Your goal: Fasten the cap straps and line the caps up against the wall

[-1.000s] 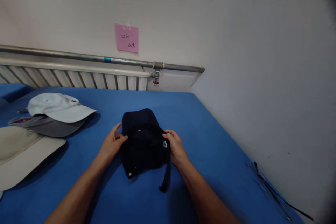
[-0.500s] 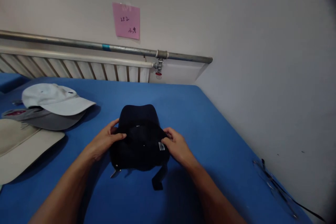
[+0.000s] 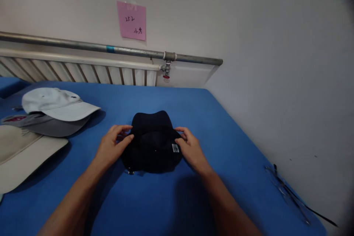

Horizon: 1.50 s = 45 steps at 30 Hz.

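Note:
A black cap lies in the middle of the blue surface, its hollow inside facing me and its brim pointing away. My left hand pinches the cap's left edge between thumb and fingers. On the right edge, my right hand grips the cap close to a small white label inside it. A metal buckle shows at the near left edge of the cap.
At the left on the blue table are a white cap, a grey cap and a beige cap. Glasses lie at the right by the wall. Behind stands a radiator below a metal pipe.
The black cap has shifted slightly right with both hands on it. Its strap, which hung toward me at the near right, no longer shows.

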Each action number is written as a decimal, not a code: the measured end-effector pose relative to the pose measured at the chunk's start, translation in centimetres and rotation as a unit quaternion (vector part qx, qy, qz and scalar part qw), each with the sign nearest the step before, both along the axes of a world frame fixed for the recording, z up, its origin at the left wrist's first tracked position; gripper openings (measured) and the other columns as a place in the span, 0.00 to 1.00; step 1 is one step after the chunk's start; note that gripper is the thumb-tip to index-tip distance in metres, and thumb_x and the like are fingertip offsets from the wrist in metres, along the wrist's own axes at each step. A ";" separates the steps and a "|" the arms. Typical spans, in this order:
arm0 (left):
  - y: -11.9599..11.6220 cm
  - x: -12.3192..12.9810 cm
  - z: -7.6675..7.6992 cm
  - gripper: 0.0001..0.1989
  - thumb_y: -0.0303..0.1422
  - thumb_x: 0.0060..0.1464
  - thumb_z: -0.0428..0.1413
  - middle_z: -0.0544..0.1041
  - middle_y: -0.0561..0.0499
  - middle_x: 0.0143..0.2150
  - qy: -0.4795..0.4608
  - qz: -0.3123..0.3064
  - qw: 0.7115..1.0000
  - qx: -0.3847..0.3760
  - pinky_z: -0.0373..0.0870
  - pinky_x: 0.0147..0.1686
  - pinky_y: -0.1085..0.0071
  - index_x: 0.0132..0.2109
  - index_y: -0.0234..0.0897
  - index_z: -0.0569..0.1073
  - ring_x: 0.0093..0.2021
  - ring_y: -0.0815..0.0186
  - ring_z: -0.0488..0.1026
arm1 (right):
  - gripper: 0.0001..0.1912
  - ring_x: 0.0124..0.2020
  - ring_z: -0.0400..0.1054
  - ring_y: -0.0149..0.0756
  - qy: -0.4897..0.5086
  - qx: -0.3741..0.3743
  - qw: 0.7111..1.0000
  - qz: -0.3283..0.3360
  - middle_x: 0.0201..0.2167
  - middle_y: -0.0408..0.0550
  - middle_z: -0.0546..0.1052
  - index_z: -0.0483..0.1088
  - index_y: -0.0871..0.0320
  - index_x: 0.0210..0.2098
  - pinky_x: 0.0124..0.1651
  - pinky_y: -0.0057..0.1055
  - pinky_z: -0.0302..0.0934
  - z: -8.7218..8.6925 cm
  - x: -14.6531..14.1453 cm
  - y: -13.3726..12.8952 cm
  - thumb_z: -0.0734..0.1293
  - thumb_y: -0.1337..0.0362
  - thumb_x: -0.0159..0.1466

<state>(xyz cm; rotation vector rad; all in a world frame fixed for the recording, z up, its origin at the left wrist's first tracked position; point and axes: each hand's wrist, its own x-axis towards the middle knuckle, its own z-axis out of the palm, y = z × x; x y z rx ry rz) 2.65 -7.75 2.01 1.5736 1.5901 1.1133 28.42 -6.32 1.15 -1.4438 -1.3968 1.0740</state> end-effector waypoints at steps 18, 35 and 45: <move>-2.6 4.6 -1.0 0.13 0.25 0.56 0.48 0.77 0.45 0.47 0.179 -0.332 0.925 0.053 0.73 0.47 0.62 0.47 0.36 0.71 0.48 0.59 0.75 | 0.17 0.35 0.70 0.35 -0.139 0.417 0.879 0.186 0.34 0.47 0.78 0.71 0.57 0.43 0.40 0.34 0.66 2.1 -2.7 -3.6 0.57 0.77 0.60; -0.7 2.9 -1.5 0.16 0.30 0.63 0.46 0.77 0.46 0.51 0.159 -0.169 0.948 0.219 0.73 0.51 0.60 0.55 0.39 0.69 0.52 0.61 0.74 | 0.06 0.26 0.65 0.31 0.076 0.122 0.984 -0.104 0.25 0.40 0.73 0.73 0.55 0.31 0.30 0.28 0.59 0.0 -0.3 -0.2 0.64 0.67 0.56; -1.1 0.6 0.7 0.15 0.26 0.60 0.45 0.79 0.48 0.49 0.139 -0.174 0.947 0.230 0.65 0.59 0.52 0.49 0.40 0.73 0.54 0.59 0.73 | 0.05 0.47 0.68 0.40 0.058 0.198 0.969 -0.135 0.42 0.49 0.75 0.72 0.55 0.34 0.50 0.39 0.61 1.1 1.4 0.0 0.64 0.64 0.60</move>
